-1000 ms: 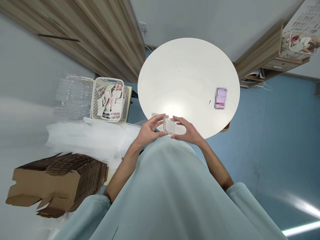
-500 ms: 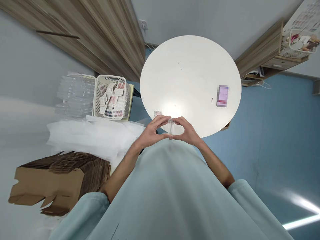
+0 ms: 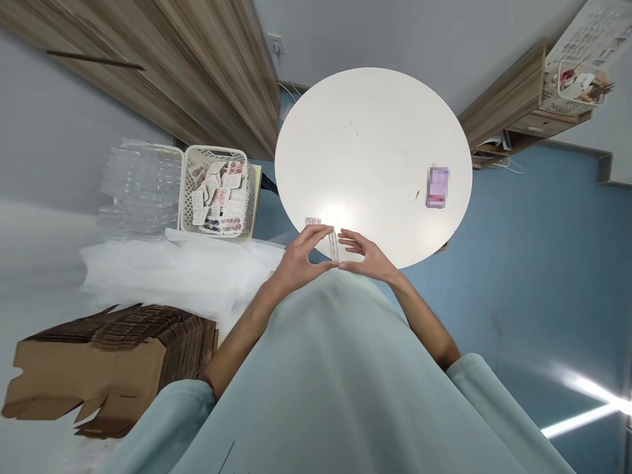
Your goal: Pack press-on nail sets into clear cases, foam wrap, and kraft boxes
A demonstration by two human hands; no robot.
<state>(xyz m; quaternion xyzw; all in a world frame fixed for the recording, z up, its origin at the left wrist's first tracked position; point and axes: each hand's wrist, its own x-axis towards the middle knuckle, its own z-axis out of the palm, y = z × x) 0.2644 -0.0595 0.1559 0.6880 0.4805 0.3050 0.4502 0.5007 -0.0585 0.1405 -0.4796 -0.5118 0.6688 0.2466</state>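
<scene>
A narrow clear plastic case (image 3: 334, 246) stands on edge between my hands at the near rim of the round white table (image 3: 375, 145). My left hand (image 3: 302, 258) grips it, fingers at its far end and thumb at its near end. My right hand (image 3: 369, 258) has its fingers spread beside the case. The right thumb tip is close to the near end; whether it touches I cannot tell. Just beyond my left fingers a small clear pack with pinkish contents (image 3: 313, 221) lies on the table, partly covered by the hand.
A blurred purple item (image 3: 438, 187) lies at the table's right. To the left are a white basket (image 3: 184, 197) of small cards, stacked clear plastic trays (image 3: 141, 187), white sheets (image 3: 162, 268) and flattened cardboard boxes (image 3: 89, 372). A wooden cabinet (image 3: 508, 99) stands at far right.
My right fingers have come away from the case and spread apart. The case now leans slightly in my left hand. The whole view has shifted a little.
</scene>
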